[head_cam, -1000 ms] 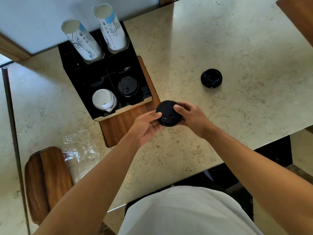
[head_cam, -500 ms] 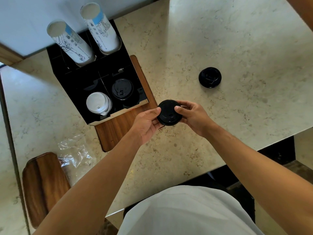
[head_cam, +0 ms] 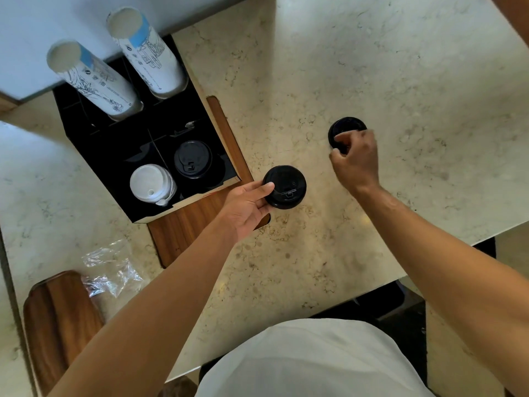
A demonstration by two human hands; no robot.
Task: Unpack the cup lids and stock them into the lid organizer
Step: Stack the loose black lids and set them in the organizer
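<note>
My left hand (head_cam: 247,206) holds a stack of black cup lids (head_cam: 286,187) by its left edge, just right of the black lid organizer (head_cam: 94,151). The organizer's front compartments hold a stack of white lids (head_cam: 150,181) and a stack of black lids (head_cam: 193,159). Farther right on the marble counter, my right hand (head_cam: 356,160) closes its fingers around a second black lid stack (head_cam: 343,128), covering its near half.
Two tall stacks of printed paper cups (head_cam: 94,81) (head_cam: 148,55) stand in the organizer's back compartments. A wooden board (head_cam: 186,224) lies under the organizer. Crumpled clear plastic wrap (head_cam: 110,270) lies at the left, beside another wooden board (head_cam: 60,322). The counter edge runs along the lower right.
My right hand let go of the black lid stack held by both hands and moved right to the second black stack. My left hand keeps the first stack alone.
</note>
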